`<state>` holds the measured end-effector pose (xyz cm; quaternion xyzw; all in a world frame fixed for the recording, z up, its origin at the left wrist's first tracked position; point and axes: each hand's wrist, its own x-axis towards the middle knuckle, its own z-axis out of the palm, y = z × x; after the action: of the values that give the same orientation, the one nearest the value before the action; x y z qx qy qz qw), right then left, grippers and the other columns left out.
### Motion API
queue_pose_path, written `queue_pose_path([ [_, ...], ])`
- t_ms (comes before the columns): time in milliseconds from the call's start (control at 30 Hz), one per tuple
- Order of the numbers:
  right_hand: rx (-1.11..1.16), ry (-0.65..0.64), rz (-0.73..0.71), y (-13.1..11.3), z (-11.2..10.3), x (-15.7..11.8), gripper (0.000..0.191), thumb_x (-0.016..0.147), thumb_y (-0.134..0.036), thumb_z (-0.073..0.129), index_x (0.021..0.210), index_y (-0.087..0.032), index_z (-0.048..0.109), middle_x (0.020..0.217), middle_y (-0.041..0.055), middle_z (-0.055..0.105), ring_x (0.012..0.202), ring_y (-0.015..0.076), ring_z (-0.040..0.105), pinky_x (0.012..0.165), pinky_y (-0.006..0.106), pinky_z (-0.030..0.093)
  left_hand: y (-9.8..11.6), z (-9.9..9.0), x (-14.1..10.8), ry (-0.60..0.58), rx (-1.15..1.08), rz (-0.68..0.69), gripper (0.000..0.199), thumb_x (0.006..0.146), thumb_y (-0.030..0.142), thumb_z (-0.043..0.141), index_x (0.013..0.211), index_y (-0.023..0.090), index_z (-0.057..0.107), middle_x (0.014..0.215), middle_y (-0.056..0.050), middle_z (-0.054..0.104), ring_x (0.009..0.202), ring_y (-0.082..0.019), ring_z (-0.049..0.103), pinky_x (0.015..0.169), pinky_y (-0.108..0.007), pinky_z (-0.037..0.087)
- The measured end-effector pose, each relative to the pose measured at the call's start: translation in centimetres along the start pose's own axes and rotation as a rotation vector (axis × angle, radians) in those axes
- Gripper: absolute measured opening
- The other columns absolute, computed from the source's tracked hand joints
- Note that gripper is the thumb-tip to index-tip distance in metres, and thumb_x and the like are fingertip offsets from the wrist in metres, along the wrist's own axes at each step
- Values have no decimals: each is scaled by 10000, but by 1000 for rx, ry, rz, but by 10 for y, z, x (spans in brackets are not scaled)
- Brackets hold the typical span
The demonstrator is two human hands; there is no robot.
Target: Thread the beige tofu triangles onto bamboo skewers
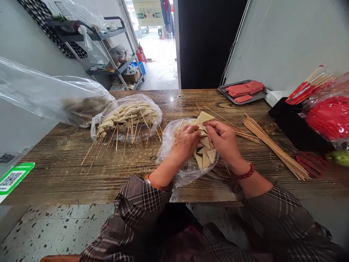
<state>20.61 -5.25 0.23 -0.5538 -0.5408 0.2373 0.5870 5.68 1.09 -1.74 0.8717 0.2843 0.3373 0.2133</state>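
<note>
My right hand (222, 138) is closed, its thumb and forefinger pinching the near edge of a pale yellow triangular tofu slice (204, 117). Close beside it, my left hand (187, 140) has bent fingers pressed together over the pile; what they grip is hidden. Beneath both hands, more loose tofu triangles (206, 157) lie on a crumpled clear plastic bag (188, 177). To the left, tofu triangles threaded on skewers (131, 114) are heaped on another clear bag, sticks pointing towards me.
Bare bamboo skewers (275, 145) lie in a bundle to the right on the wooden table (62, 174). Farther back is a black tray (240, 101) with red-pink pieces. A black box (298, 127) with red packets stands right. A shelf cart (109, 51) stands beyond the table.
</note>
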Motion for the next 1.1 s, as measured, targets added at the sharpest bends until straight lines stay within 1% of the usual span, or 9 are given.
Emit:
queue_pose_path([
  [100, 8, 10, 10, -1, -1, 0, 274, 905, -383, 560, 986, -162, 701, 535, -55, 501, 465, 87, 451, 462, 216, 345, 1, -7, 0, 170, -263, -127, 112, 843, 226, 613, 861, 219, 724, 1049, -77, 706, 1029, -240, 600, 980, -412, 427],
  [200, 18, -1, 15, -1, -2, -2, 277, 902, -384, 569, 985, -159, 707, 535, -54, 501, 463, 85, 436, 462, 216, 342, 4, -19, -1, 251, -608, -337, 154, 847, 313, 644, 907, 200, 729, 839, -48, 707, 809, -181, 631, 790, -318, 489],
  [300, 5, -52, 19, -2, -2, -7, 272, 898, -378, 586, 1000, -164, 720, 550, -47, 528, 466, 84, 437, 460, 217, 338, 7, -32, -2, 310, -883, -430, 244, 826, 357, 686, 972, 163, 714, 849, -55, 720, 706, -127, 625, 660, -245, 478],
  [467, -75, -203, -19, -3, -1, -15, 257, 912, -354, 577, 1002, -180, 743, 570, -32, 587, 465, 88, 476, 461, 220, 355, 6, -45, -1, 394, -1174, -512, 244, 776, 318, 749, 931, 152, 663, 862, -49, 734, 686, -98, 657, 636, -204, 500],
  [600, -149, -249, -91, -4, 0, -18, 229, 903, -321, 584, 972, -185, 755, 706, 8, 696, 522, 98, 524, 491, 227, 402, 5, -50, -2, 418, -1283, -519, 247, 765, 302, 769, 902, 146, 635, 931, -61, 743, 786, -138, 711, 725, -241, 552],
  [700, -187, -260, -130, -5, 2, -18, 215, 896, -296, 582, 955, -184, 756, 712, 12, 717, 518, 101, 542, 492, 231, 416, 5, -54, -3, 417, -1324, -546, 268, 809, 287, 732, 1016, 156, 624, 951, -77, 753, 808, -155, 725, 752, -267, 562],
  [833, -197, -286, -145, -4, 3, -19, 212, 895, -286, 580, 960, -188, 757, 735, 18, 737, 541, 113, 589, 502, 235, 440, 5, -57, -3, 433, -1373, -613, 277, 850, 239, 668, 1102, 148, 597, 884, -86, 759, 805, -179, 737, 780, -303, 565],
  [967, -204, -293, -135, -1, 5, -20, 212, 894, -294, 590, 970, -192, 759, 815, 33, 762, 626, 136, 648, 553, 247, 480, 5, -57, -3, 424, -1414, -637, 215, 871, 206, 618, 1072, 132, 609, 858, -89, 759, 788, -184, 740, 778, -310, 567],
  [1100, -221, -305, -115, 0, 5, -20, 221, 896, -300, 586, 972, -187, 761, 774, 26, 753, 613, 135, 646, 549, 245, 480, 8, -58, -3, 419, -1433, -663, 184, 865, 198, 616, 1032, 121, 626, 837, -90, 755, 754, -178, 736, 799, -321, 568],
])
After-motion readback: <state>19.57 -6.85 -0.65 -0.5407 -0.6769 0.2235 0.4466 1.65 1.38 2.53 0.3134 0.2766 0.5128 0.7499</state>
